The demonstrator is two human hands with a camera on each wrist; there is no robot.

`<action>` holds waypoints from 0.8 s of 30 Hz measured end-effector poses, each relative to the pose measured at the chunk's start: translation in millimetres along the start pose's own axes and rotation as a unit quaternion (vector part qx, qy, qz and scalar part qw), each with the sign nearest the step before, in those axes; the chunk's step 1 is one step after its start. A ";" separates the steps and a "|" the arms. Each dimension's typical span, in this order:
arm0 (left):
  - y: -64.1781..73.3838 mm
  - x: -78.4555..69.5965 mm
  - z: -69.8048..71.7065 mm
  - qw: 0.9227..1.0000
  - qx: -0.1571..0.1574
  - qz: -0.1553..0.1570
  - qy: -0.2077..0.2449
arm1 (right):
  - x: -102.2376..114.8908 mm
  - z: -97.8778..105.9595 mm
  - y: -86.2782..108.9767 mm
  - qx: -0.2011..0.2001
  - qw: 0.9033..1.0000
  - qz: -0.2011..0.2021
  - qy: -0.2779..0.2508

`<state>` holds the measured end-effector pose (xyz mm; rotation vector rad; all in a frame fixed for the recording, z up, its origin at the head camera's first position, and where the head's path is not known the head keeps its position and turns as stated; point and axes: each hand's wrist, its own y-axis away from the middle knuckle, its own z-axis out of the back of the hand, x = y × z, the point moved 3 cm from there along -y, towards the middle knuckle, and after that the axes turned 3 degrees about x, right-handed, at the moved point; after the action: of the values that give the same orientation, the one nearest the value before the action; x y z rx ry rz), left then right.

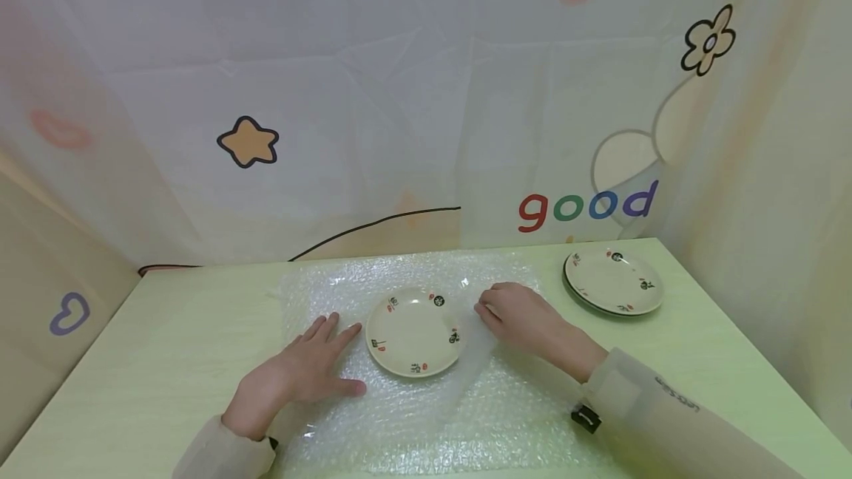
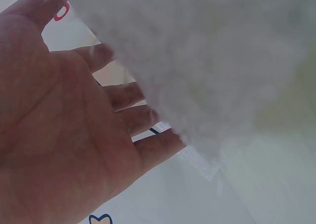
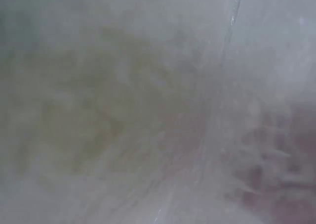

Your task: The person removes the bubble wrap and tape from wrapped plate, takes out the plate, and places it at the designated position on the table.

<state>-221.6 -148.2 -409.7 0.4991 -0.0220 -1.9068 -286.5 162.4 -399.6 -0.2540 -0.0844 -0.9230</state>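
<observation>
A round cream plate (image 1: 416,338) with small printed figures rests on a sheet of bubble wrap (image 1: 373,427). To its left my left hand (image 1: 302,368) has its fingers spread, with fingertips near the plate's rim. Bubble wrap (image 2: 207,61) also covers part of the left wrist view, its edge crossing in front of the straight fingers. Right of the plate, my right hand (image 1: 526,320) pinches the bubble wrap with curled fingers, and a lifted fold runs along the plate's right side. Through blurred plastic (image 3: 123,110), the right wrist view shows only a dim part of the hand.
Two stacked plates (image 1: 615,283) of the same pattern sit at the back right of the pale green table (image 1: 166,346). A printed curtain (image 1: 399,117) hangs behind the table and along both sides.
</observation>
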 end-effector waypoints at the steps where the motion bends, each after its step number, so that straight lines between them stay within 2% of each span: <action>1: 0.2 0.1 -0.2 1.000 0.000 0.000 0.000 | -0.4 0.4 0.4 -0.001 1.000 -0.003 -0.008; 11: 2.2 -1.1 -0.2 1.000 0.009 0.004 -0.003 | -4.1 4.6 5.3 0.012 0.997 -0.054 -0.059; 20: 3.5 -1.1 -1.4 1.000 0.010 0.000 -0.008 | -9.9 8.2 12.4 -0.023 0.996 -0.052 -0.067; 24: 3.2 0.3 -1.9 1.000 0.010 0.000 -0.012 | -11.6 10.9 15.2 -0.026 0.995 -0.049 -0.079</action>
<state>-218.2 -149.4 -410.7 0.4903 -0.0570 -1.9137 -280.9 182.9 -393.9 -0.3744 -0.2211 -1.0027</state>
